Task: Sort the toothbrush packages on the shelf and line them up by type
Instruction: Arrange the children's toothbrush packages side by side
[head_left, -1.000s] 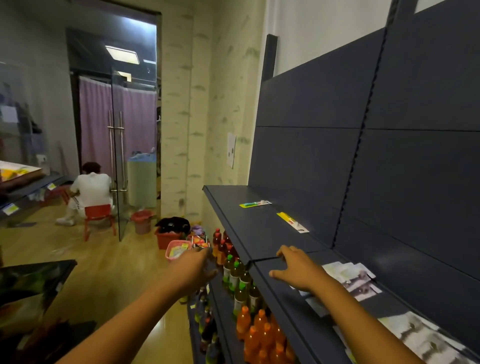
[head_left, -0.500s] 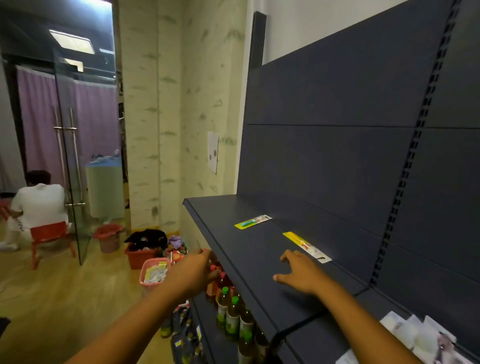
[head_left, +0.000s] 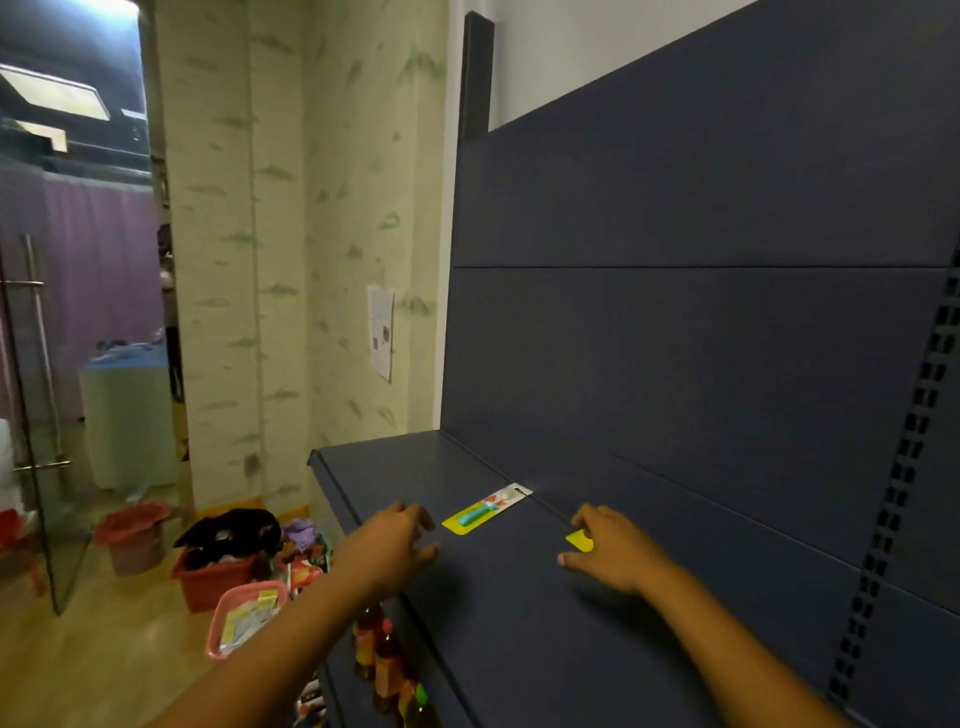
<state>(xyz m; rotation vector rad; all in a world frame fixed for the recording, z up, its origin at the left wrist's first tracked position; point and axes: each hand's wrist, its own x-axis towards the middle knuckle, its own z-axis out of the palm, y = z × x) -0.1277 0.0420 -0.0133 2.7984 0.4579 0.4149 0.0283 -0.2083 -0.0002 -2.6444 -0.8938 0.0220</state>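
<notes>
A toothbrush package (head_left: 485, 512) with a yellow card and a teal brush lies flat on the dark blue shelf (head_left: 374, 467), near the back panel. My left hand (head_left: 395, 545) hovers just left of it with loosely curled fingers and holds nothing. My right hand (head_left: 610, 551) lies over a second yellow package (head_left: 579, 540), fingers spread, so only one yellow corner shows by the thumb. Whether the fingers press on it I cannot tell.
Drink bottles (head_left: 384, 660) stand on the lower shelf below the front edge. On the floor to the left are a pink basket (head_left: 244, 618), a red bin (head_left: 213, 577) and a red bucket (head_left: 132, 535). A slotted upright (head_left: 904, 493) runs down the back panel at right.
The view swung right and closer to the shelf. Both hands moved forward along it: the left up beside the teal package, the right onto the yellow one, which it now covers.
</notes>
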